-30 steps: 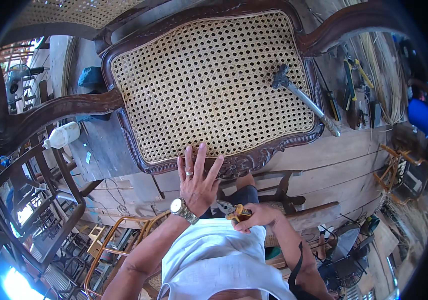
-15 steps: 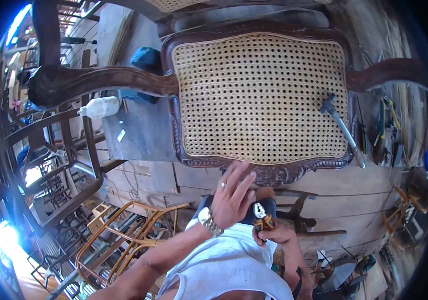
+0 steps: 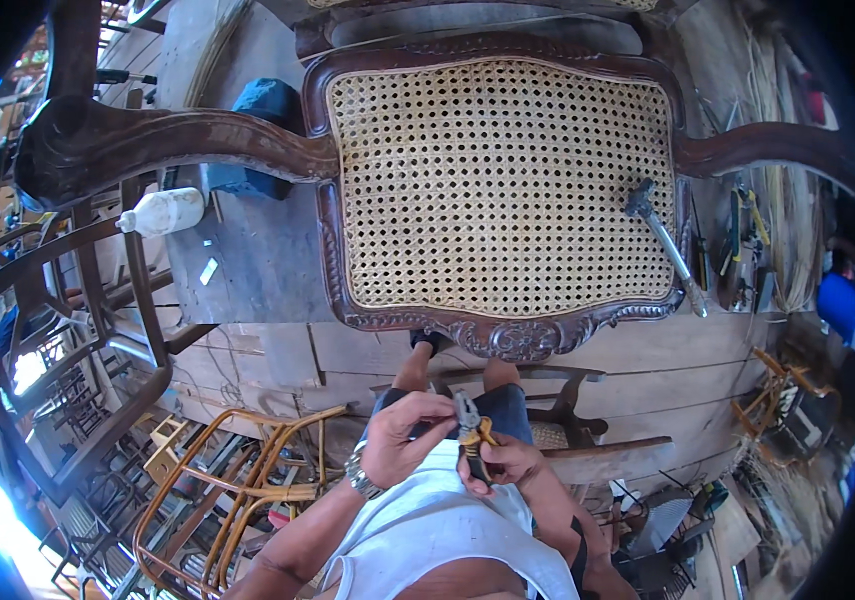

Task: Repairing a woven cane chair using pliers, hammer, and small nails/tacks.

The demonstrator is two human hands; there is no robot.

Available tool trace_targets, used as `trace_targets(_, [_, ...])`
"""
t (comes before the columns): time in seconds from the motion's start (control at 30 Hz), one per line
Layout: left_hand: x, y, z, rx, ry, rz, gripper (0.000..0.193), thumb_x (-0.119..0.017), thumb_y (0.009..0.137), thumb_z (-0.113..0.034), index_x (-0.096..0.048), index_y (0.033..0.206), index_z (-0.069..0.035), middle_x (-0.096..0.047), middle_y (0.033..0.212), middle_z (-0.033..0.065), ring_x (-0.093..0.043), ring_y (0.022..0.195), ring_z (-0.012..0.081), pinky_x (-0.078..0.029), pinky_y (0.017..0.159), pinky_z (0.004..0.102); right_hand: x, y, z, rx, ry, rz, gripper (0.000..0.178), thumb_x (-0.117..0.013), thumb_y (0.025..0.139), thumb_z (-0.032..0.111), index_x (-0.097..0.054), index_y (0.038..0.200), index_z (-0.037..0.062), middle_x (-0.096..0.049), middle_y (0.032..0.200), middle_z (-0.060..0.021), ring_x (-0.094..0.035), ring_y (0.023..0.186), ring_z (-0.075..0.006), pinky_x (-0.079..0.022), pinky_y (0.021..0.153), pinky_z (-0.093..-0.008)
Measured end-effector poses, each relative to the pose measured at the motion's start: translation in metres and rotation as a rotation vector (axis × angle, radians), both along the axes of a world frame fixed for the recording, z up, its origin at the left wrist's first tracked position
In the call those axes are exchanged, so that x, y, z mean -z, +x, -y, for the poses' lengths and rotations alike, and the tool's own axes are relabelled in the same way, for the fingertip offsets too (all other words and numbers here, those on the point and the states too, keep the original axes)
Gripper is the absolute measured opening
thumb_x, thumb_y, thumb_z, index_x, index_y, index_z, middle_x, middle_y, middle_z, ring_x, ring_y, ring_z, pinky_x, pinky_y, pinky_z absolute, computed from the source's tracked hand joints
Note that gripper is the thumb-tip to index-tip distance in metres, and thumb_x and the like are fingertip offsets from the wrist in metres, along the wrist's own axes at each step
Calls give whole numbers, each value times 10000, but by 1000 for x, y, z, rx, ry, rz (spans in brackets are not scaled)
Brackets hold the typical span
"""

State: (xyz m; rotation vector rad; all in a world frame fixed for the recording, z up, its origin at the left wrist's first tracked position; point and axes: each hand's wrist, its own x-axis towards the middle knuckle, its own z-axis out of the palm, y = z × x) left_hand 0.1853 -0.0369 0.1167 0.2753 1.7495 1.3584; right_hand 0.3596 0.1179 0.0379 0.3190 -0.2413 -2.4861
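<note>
Now | left hand (image 3: 403, 440) off the cane seat (image 3: 503, 185), joining right hand (image 3: 503, 462) at lap | right grip clenched on pliers (image 3: 470, 425) | left pinching, apparently, their tip | hammer (image 3: 666, 243) far ahead, untouched

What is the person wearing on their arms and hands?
Both arms are bare, with no sleeves or gloves. The left hand has a silver metal wristwatch at its wrist. The right hand shows nothing worn. A white sleeveless top covers the chest.

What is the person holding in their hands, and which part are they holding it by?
Pliers. The right hand grips the yellow handles, and the left hand touches the metal head end.
</note>
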Motion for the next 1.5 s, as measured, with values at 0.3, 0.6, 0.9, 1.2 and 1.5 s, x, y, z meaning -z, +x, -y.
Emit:
trace_targets(0.3, [-1,-26,36,17,-60,-108,289,-738,902,43,-634,1166,-13,-729,1012,52,-687,930,103,-565,800,261,-19,-45,23,-162,68,-182,594,-602,1040,305,-429,1436,-102,-673,1233,-280,-713,1078,-329,-567,937,-425])
trace_targets(0.6, [-19,-69,64,-49,-6,-176,77,-736,882,-16,-730,954,-44,-730,938,57,-692,851,161,-542,773,292,-57,-123,81,-294,434,-503,383,-628,1032,133,-557,1380,-9,-699,1215,-107,-663,1098,-182,-497,1000,-332])
trace_targets(0.9, [54,-111,104,-445,-201,-341,144,-653,976,9,-620,1114,-17,-738,977,67,-676,855,124,-539,786,266,-32,-129,100,78,1195,88,265,-613,1059,233,-625,1269,72,-674,996,18,-654,809,-73,-540,733,-227])
trace_targets(1.2, [37,-104,32,57,-72,-694,176,-684,894,10,-672,1061,-42,-729,1024,95,-691,907,326,-554,801,407,11,-125,72,377,1079,336,292,-585,1067,315,-628,1230,76,-677,845,-16,-574,645,-72,-461,574,-217])
trace_targets(1.5, [62,-103,29,366,-71,-968,193,-682,862,-61,-648,1051,-71,-575,1457,101,-561,1285,317,-452,1038,452,27,-125,81,440,972,334,270,-595,1059,354,-629,1111,91,-662,865,9,-586,709,-71,-494,657,-242])
